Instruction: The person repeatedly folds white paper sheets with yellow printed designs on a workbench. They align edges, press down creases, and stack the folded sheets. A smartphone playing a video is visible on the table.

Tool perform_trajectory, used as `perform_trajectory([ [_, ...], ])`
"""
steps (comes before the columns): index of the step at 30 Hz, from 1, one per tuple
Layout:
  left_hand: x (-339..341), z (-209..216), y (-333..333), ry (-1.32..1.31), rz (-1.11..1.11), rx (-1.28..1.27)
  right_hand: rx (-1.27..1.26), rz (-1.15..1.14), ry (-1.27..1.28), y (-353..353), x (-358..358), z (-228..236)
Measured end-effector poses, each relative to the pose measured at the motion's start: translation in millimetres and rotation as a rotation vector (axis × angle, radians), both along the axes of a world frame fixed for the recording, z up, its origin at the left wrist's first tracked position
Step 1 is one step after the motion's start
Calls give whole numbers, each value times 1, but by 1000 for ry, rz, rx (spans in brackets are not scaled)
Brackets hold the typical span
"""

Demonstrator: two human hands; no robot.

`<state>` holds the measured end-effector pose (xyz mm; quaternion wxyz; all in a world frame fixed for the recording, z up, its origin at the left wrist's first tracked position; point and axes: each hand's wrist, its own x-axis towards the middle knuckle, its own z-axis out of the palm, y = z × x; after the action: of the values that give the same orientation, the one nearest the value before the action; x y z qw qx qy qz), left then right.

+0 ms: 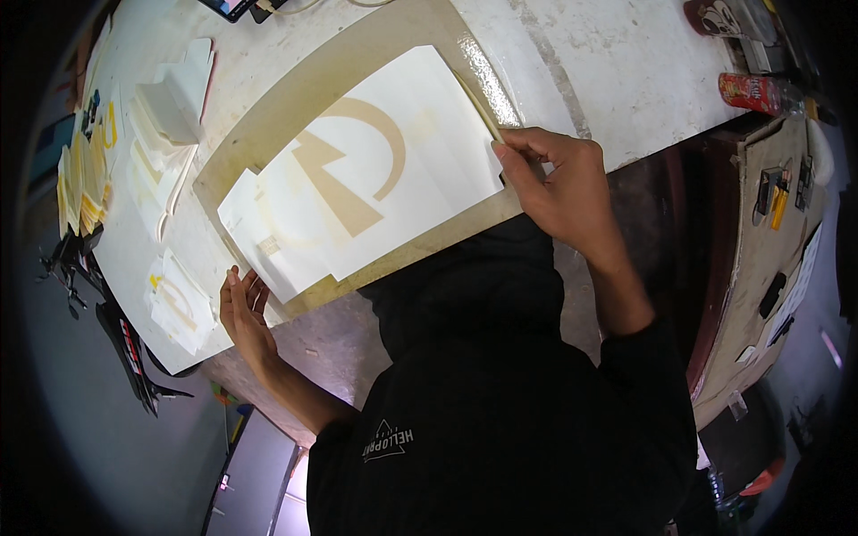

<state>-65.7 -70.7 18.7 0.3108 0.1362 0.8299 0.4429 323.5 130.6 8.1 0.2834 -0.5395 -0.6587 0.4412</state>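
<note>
A large white sheet (429, 134) lies over a tan, translucent mat (259, 134) at the table's near edge. Tan shapes, a curved band and an angular arrow-like figure, show in the middle of the sheet; whether they are cut out or printed, I cannot tell. My right hand (563, 183) pinches the sheet's right edge between thumb and bent fingers, beside a thin yellowish strip. At the lower left corner, my left hand (246, 313) has its fingers bent around the sheet's left edge, partly hiding the grip.
Folded white papers (170, 116) and a smaller white sheet with a tan curve (181, 308) lie at the left of the white table (617, 71). Yellowish paper strips (85, 183) hang over its left edge. A red-labelled bottle (755, 93) and a dark cup (719, 18) stand far right.
</note>
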Motion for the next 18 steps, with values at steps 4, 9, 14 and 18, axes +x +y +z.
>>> perform_trajectory([
  [4,2,1,1,22,-12,-11,208,30,-99,-5,-4,-4],
  [9,5,3,1,41,-15,-15,186,42,-76,-3,-5,-1],
  [14,5,4,-1,27,-20,-11,200,33,-60,-4,-4,-4],
  [18,11,3,1,189,-14,-33,78,-53,-13,-2,2,-3],
])
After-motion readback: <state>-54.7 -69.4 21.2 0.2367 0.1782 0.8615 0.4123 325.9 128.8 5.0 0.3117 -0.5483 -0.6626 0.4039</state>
